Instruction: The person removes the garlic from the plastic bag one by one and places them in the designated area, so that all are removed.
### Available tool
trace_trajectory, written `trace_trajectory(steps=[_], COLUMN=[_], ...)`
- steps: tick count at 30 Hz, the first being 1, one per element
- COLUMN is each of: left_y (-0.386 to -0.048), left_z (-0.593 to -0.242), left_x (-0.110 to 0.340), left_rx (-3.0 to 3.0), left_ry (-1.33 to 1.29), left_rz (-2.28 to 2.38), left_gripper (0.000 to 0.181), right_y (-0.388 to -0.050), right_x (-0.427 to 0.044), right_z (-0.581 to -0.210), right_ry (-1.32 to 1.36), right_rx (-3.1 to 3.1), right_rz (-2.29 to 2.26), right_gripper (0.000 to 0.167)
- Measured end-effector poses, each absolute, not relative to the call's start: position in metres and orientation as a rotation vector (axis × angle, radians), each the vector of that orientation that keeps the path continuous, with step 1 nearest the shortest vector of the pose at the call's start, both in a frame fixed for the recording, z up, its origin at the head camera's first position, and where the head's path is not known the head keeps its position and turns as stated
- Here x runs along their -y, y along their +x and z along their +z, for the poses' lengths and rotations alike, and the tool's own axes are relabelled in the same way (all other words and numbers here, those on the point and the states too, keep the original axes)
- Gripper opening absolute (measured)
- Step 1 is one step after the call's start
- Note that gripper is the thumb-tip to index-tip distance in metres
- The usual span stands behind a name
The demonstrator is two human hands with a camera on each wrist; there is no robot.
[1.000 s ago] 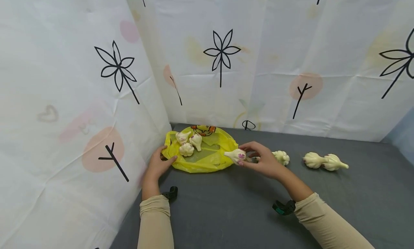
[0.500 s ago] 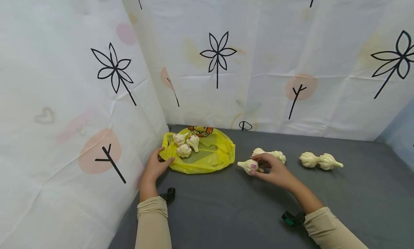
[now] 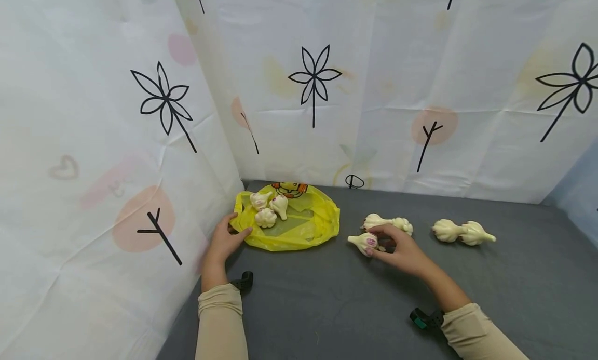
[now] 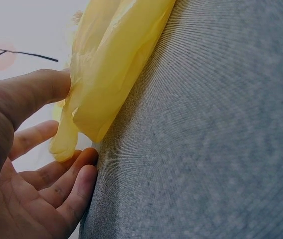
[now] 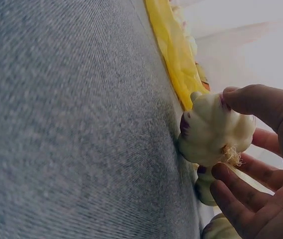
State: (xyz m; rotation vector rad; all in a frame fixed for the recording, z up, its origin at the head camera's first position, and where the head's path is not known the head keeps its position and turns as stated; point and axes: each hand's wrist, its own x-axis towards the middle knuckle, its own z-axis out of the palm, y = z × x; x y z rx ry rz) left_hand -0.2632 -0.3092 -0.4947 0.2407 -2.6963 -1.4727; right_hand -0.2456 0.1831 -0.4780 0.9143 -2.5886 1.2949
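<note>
A garlic bulb (image 3: 364, 242) with purple marks sits at or just above the grey table, gripped between the thumb and fingers of my right hand (image 3: 397, 250). In the right wrist view, the bulb's (image 5: 213, 129) roots face my palm. My left hand (image 3: 225, 243) touches the left edge of a spread yellow plastic bag (image 3: 299, 240), fingers loosely spread. In the left wrist view, my thumb (image 4: 44, 92) rests against the bag (image 4: 109, 74), and other fingers lie below its loose corner. Several garlic bulbs (image 3: 266, 218) lie in the bag.
Behind my right hand lie more garlic bulbs (image 3: 376, 221), partly hidden by it. Another pair of bulbs (image 3: 462, 231) lies farther right on the grey table (image 3: 327, 297). White patterned cloth (image 3: 374, 142) walls off the back and left sides.
My right hand has moved right, away from the bag's right edge, and down towards the table with the garlic bulb still gripped. My left hand stays at the bag's left edge.
</note>
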Motion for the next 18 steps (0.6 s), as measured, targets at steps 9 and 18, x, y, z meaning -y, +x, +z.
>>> trace_trajectory(steps=[9,18], left_y=[-0.263,-0.263], left_z=[-0.494,-0.493], left_x=[0.311,0.31], left_rx=[2.697,2.702], left_ry=[0.244,0.244], left_rz=[-1.48,-1.477], left_gripper=[0.081,0.081], right_y=[-0.246,-0.243], right_x=[-0.185,-0.181], right_z=[-0.476,-0.463], right_ry=[0.876,0.884], right_rx=[2.608,2.596], right_rz=[1.272,1.244], right_gripper=[0.05,0.048])
